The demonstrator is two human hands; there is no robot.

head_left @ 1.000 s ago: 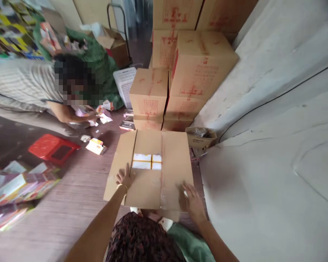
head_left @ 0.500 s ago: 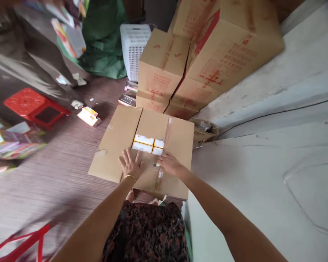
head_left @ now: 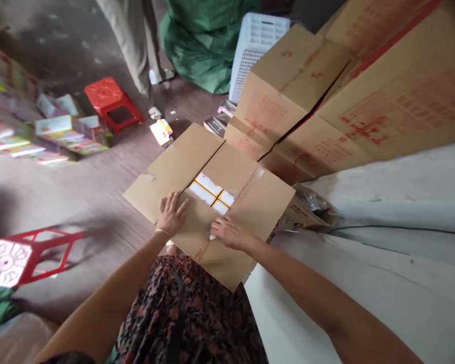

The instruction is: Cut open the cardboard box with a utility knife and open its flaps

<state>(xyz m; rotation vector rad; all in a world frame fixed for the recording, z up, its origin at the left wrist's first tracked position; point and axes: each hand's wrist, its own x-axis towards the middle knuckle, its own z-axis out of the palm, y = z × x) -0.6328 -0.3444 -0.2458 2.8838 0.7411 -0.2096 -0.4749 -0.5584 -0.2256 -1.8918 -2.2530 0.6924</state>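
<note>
In front of me stands a cardboard carton [head_left: 200, 146] with its flaps spread flat outward. White boxes with yellow edges [head_left: 209, 183] show through the gap in its middle. My left hand [head_left: 171, 215], a thin bangle at its wrist, lies with fingers spread on the near flap beside the left flap's edge. My right hand [head_left: 229, 232] rests on the carton near its taped seam. Its fingers are curled, and a small white bit shows under them; what it is I cannot make out.
Stacked cartons [head_left: 284, 86] rise at the back right along a wall [head_left: 409, 263]. A white plastic basket [head_left: 256, 45] and a green sack [head_left: 197, 45] are behind. Red stools [head_left: 106, 96] and small printed boxes [head_left: 56, 126] are at left; another person's legs [head_left: 136, 45] are beyond.
My view has swung left, so the carton looks turned and the left-hand stools show more. My left hand has shifted toward the near flap's left edge. The other person's hanging boxes are out of view.
</note>
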